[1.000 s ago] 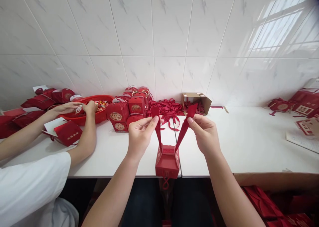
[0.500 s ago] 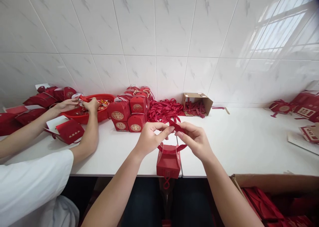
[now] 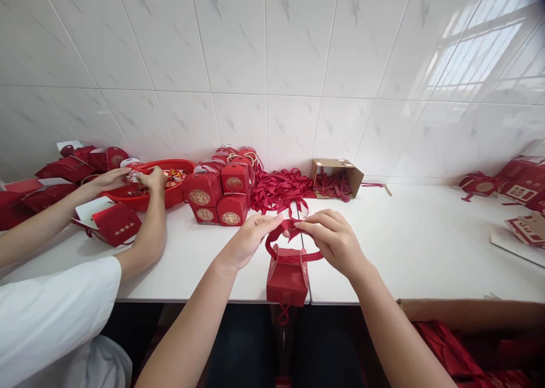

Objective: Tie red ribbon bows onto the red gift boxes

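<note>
A small red gift box (image 3: 287, 277) stands at the table's front edge, with a red cord loop hanging from its front. Through its top runs a red ribbon (image 3: 272, 243), whose ends rise in a loop above the box. My left hand (image 3: 249, 240) pinches the ribbon on the left side between thumb and fingers. On the other side my right hand (image 3: 336, 240) has its fingertips closed on the ribbon near the crossing. Whether a knot is formed there I cannot make out. Neither hand touches the box.
Behind my hands lie a heap of red ribbons (image 3: 281, 189) and a cardboard box (image 3: 355, 178) holding more. Stacked red boxes (image 3: 202, 192) stand to the left. A co-worker's hands (image 3: 153, 179) reach into a red basin (image 3: 187, 166). A large carton (image 3: 468, 311) sits lower right.
My hands have moved slightly apart, and the ribbon has opened from a bunched crossing into a wider loop above the box. The co-worker's hands have shifted a little left.
</note>
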Available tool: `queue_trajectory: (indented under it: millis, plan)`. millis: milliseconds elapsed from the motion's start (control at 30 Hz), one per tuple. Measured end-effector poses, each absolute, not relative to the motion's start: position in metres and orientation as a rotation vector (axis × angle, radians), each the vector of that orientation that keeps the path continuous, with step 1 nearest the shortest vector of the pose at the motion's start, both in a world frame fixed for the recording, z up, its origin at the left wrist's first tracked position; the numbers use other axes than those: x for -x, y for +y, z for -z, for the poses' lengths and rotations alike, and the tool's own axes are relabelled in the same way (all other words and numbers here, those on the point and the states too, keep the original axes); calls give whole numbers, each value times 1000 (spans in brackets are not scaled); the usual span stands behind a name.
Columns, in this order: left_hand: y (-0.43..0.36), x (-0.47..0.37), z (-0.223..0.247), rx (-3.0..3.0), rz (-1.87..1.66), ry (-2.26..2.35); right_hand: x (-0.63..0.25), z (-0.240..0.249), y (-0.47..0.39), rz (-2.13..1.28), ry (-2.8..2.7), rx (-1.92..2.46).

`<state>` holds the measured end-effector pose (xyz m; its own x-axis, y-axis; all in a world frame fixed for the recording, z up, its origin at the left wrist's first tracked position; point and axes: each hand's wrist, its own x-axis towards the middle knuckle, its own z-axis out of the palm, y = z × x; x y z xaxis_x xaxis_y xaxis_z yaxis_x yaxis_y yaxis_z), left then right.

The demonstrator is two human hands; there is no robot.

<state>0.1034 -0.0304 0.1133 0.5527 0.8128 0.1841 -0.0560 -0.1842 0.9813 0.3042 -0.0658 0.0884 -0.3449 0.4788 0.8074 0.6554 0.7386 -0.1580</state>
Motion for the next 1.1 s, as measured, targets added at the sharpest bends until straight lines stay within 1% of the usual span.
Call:
queue_trajectory:
  millis: [100, 200, 367, 500, 600, 633, 667, 733, 800, 900, 1000, 1100]
  plan:
    - [-32, -103, -114, -1617, -823, 647, -305, -85, -66, 315, -2016, 901]
    - [-37, -103, -112, -1848, -855, 731, -303, -81, -66, 275, -2004, 909]
    - [-45, -99, -102, -2410, -1185, 1145, -303, -69, -73, 163, -1741, 922]
    - [-45, -64, -78, -2453, -1353, 1537, -330, -37, -97, 75, -1426, 1154]
    - [-42, -22, -47, -2217, -1065, 1972, -366, 7, -118, -64, -1242, 1579]
    - [-41, -9, -36, -2100, -902, 2082, -377, 22, -124, -145, -1180, 1727]
    - [-40, 1, -26, -2053, -826, 2099, -386, 36, -128, -225, -1142, 1837]
    - [-39, 11, -10, -2018, -716, 2067, -396, 55, -133, -288, -1136, 1890]
    - [-39, 6, -2, -2038, -732, 1979, -393, 60, -131, -253, -1160, 1818]
    - [-40, -22, 0, -2061, -924, 1608, -372, 47, -120, -222, -1253, 1668]
    - [-39, -57, 0, -1983, -1004, 1191, -342, 30, -108, -355, -1418, 1549]
    - [-36, -82, 5, -1946, -1002, 1085, -315, 20, -101, -564, -1568, 1445]
